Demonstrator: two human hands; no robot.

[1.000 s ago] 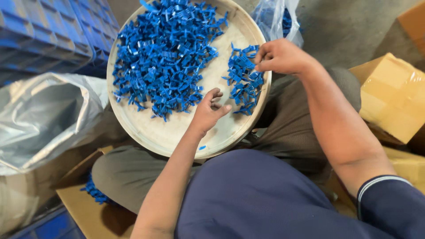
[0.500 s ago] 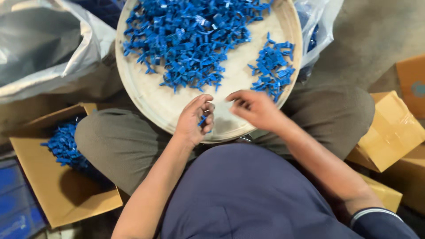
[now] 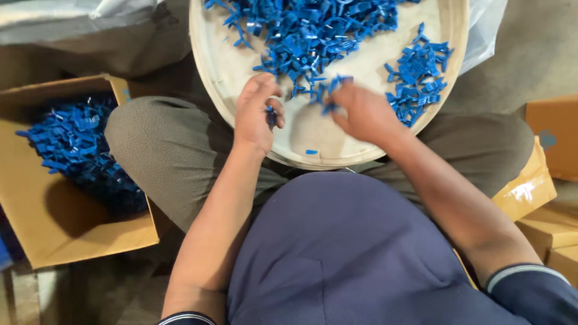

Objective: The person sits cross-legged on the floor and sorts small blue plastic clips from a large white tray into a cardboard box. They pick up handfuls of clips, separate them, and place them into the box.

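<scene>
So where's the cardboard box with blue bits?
In the head view, the cardboard box sits on the person's left, beside the left knee, below the round tray.

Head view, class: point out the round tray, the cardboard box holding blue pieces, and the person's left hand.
Round tray (image 3: 212,78), head view, bare inner surface by its left rim.
Cardboard box (image 3: 90,232), head view, its near inner wall.
Left hand (image 3: 256,117), head view, back of the hand, fingers curled on a small blue piece.

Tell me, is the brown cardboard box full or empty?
Partly full. The open brown cardboard box holds a pile of small blue plastic pieces, with bare cardboard showing.
</scene>
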